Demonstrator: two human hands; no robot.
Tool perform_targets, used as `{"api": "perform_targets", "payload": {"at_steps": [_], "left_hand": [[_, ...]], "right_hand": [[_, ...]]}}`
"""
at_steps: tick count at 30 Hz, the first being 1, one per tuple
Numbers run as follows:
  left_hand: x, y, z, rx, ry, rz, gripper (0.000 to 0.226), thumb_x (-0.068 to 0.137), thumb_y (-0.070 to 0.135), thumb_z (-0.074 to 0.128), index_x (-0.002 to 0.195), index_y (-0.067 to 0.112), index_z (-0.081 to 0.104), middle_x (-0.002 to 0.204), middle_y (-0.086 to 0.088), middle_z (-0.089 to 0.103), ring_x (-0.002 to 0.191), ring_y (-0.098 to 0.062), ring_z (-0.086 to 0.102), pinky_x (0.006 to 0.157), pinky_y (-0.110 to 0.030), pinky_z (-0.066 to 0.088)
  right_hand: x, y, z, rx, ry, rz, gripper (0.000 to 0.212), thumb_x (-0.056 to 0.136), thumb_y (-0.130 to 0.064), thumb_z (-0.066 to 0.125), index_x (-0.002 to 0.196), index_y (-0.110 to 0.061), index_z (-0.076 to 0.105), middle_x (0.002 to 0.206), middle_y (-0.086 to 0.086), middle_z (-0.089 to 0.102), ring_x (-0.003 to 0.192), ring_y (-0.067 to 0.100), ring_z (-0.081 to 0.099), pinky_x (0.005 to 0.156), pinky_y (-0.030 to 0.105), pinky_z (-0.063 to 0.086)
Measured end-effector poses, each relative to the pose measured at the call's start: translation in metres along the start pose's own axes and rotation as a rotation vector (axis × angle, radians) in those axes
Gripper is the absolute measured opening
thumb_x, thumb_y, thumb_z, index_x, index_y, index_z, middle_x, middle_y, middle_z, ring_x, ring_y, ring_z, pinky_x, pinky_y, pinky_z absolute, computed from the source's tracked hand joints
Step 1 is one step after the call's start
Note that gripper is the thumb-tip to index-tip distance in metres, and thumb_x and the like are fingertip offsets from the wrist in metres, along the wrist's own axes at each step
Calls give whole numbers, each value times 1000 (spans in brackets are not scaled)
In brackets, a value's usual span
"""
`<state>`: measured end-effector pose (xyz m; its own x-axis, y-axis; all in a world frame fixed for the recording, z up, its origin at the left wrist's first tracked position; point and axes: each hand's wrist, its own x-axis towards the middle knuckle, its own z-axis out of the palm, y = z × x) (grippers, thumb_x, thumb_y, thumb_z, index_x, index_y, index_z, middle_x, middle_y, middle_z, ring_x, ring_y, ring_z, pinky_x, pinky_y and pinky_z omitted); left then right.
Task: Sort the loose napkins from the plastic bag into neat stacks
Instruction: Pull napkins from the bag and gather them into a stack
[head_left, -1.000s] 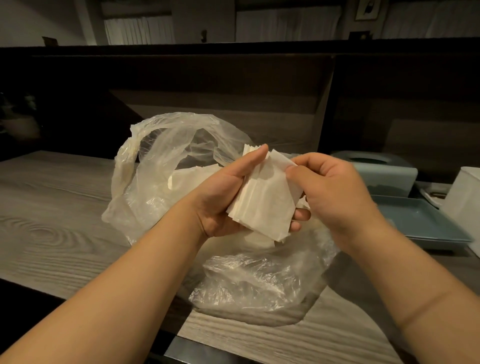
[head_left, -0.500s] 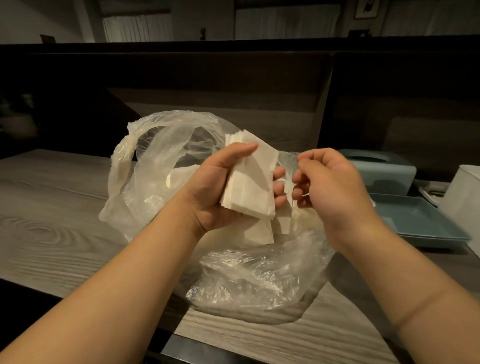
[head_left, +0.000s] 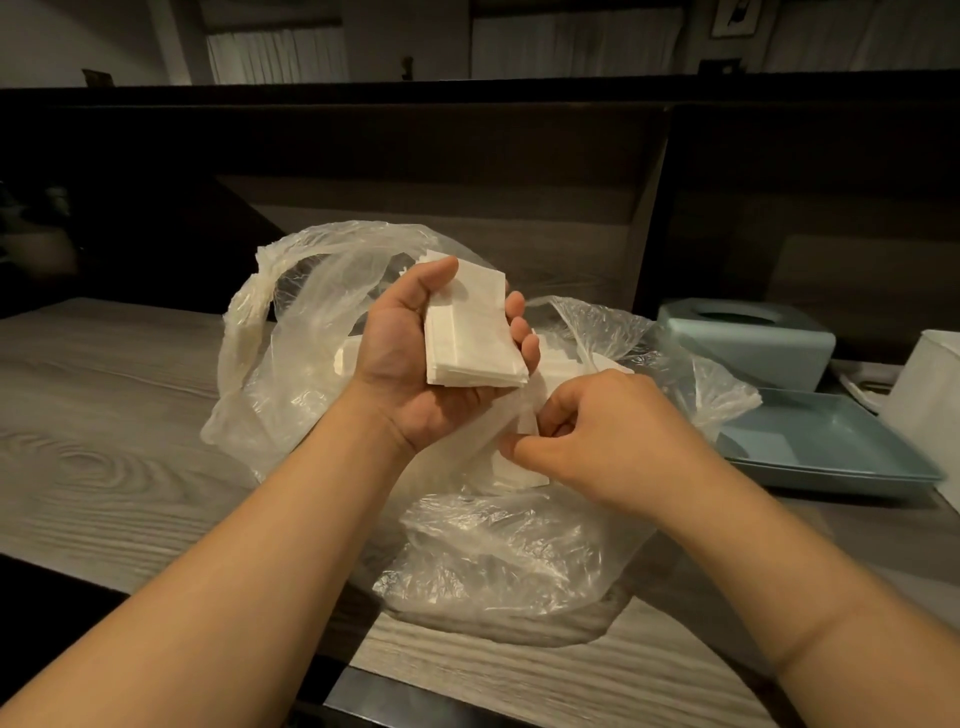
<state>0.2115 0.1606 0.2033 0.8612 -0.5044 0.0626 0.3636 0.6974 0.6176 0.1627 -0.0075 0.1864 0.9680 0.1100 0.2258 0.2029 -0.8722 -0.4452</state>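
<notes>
**Over the open bag, one stack in hand**

Above the mouth of the clear plastic bag (head_left: 483, 540) I hold a squared-up stack of white napkins (head_left: 470, 338) in my left hand (head_left: 415, 364). The palm faces up, the thumb presses across the top of the stack and the fingertips curl round its far edge, so the stack sits tilted, its near edges lined up and showing as thin layers.

My right hand (head_left: 597, 436) is lower, down in the bag's opening, with fingers curled and the thumb meeting them in a pinch on a loose napkin (head_left: 524, 426). More loose napkins (head_left: 558, 366) lie just beyond that hand, inside the bag. How many remain under the crumpled plastic I cannot tell.

The bag rests on the grey wood-grain bench (head_left: 104, 426), its handles standing up behind my left hand. To my right, near the bag, a shallow teal tray (head_left: 831, 447) lies on the bench, with a teal tissue box (head_left: 748, 338) just behind it and a white container (head_left: 930, 410) at the frame edge. A dark partition (head_left: 467, 156) runs along the back of the bench.
</notes>
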Motion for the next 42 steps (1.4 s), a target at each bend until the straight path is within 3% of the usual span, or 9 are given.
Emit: {"api": "perform_targets", "payload": {"at_steps": [4, 8, 18, 20, 23, 28, 31, 35, 42], "left_hand": [[0, -1, 0, 3, 10, -1, 59, 83, 40, 64, 129, 4, 54, 100, -11, 63, 78, -24, 62, 75, -36, 59], [0, -1, 0, -1, 7, -8, 56, 86, 41, 62, 127, 4, 56, 100, -11, 63, 78, -24, 62, 76, -36, 58], [-2, -1, 3, -12, 33, -6, 56, 85, 41, 63, 126, 3, 56, 98, -12, 63, 76, -25, 62, 75, -37, 59], [-1, -1, 3, -12, 40, -3, 57, 85, 40, 64, 127, 3, 55, 99, -13, 63, 76, -26, 62, 74, -38, 59], [0, -1, 2, -8, 48, 1, 62, 82, 38, 67, 132, 5, 53, 101, -13, 63, 79, -27, 63, 73, -40, 59], [1, -2, 1, 55, 78, 15, 61, 79, 37, 67, 131, 6, 55, 100, -12, 65, 77, -26, 63, 74, -37, 59], [-1, -3, 4, 142, 125, 14, 55, 79, 36, 66, 124, 5, 61, 102, -13, 68, 91, -28, 65, 83, -41, 57], [-1, -6, 0, 281, 53, -34, 71, 78, 33, 72, 142, 6, 57, 122, -13, 64, 112, -31, 59, 89, -45, 56], [-3, -10, 0, 382, -114, -109, 42, 92, 41, 57, 115, 10, 73, 108, -9, 71, 97, -24, 69, 87, -36, 58]], "right_hand": [[2, 1, 5, 79, 30, 17, 27, 79, -45, 74, 71, -20, 67, 65, -9, 65, 73, 14, 62, 81, 41, 54], [5, 4, 0, 235, 140, 50, 22, 85, -34, 71, 73, -18, 63, 63, -8, 61, 63, 10, 56, 59, 29, 44], [8, 11, -5, 336, 165, 11, 25, 94, -34, 67, 78, -14, 68, 59, -6, 60, 55, 15, 53, 54, 34, 44], [8, 11, -11, 535, 234, 22, 12, 97, -29, 65, 89, -23, 73, 77, -3, 73, 69, 19, 67, 62, 41, 56], [6, 7, -23, 844, 256, 42, 10, 98, -25, 64, 99, -28, 74, 88, -6, 76, 76, 8, 69, 65, 27, 54], [3, 4, -39, 1295, 194, 64, 23, 95, -15, 59, 76, -20, 72, 84, 0, 66, 90, 19, 63, 79, 37, 50], [-2, 4, -45, 1463, 10, -21, 18, 93, -19, 61, 105, -14, 73, 93, 4, 73, 89, 19, 71, 77, 35, 60], [-1, 2, -38, 1367, 22, -51, 34, 83, -24, 67, 113, -10, 72, 104, 12, 77, 96, 28, 75, 81, 40, 63], [5, 2, -19, 1140, 183, -18, 9, 92, -19, 70, 98, -17, 76, 95, 1, 78, 89, 15, 75, 74, 27, 57]]}}
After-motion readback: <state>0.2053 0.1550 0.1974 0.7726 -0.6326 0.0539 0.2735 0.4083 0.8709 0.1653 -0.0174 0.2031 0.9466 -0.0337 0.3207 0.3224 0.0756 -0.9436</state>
